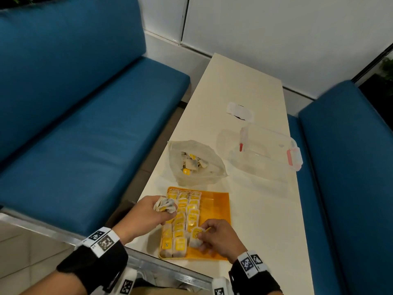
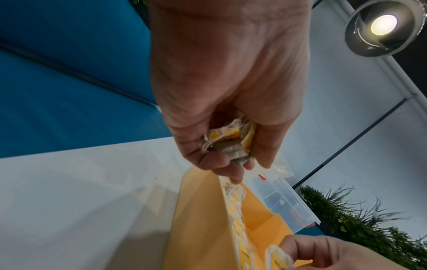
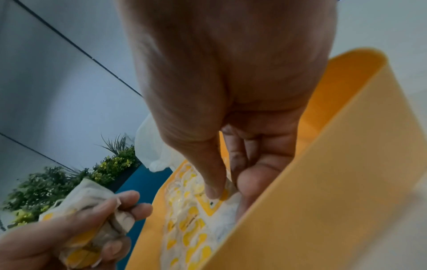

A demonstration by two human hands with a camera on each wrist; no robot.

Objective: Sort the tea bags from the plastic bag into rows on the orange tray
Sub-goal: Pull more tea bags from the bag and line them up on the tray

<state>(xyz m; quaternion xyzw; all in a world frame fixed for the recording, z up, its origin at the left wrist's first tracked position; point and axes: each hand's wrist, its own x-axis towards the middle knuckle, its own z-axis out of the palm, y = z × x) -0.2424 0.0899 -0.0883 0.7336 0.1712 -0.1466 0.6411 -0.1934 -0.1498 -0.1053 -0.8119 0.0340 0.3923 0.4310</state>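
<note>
The orange tray (image 1: 214, 209) lies on the near end of the table (image 1: 244, 86), and its left part is filled with tea bags (image 1: 185, 211) lying in rows from the far edge to the near edge, yellow tags up; the right part of the tray is bare. My right hand (image 1: 219, 236) is over the near end of the tray, thumb and fingers pinched on one tea bag (image 1: 196, 236) that sits just right of the rows, its lower end touching the tray floor. My left hand (image 1: 148, 211) hovers at the tray's left edge, fingers curled round a small bunch of tea bags (image 1: 165, 205) with strings and yellow tags poking out. Just beyond the tray's far edge stands the plastic bag (image 1: 195, 162), its mouth open, with more tea bags heaped inside. To the right of that bag sits a clear plastic box (image 1: 265, 150) with pink clasps, and farther from the tray lies a small white wrapper (image 1: 240, 110). Blue bench seats (image 1: 85, 124) run along both sides of the table.
</note>
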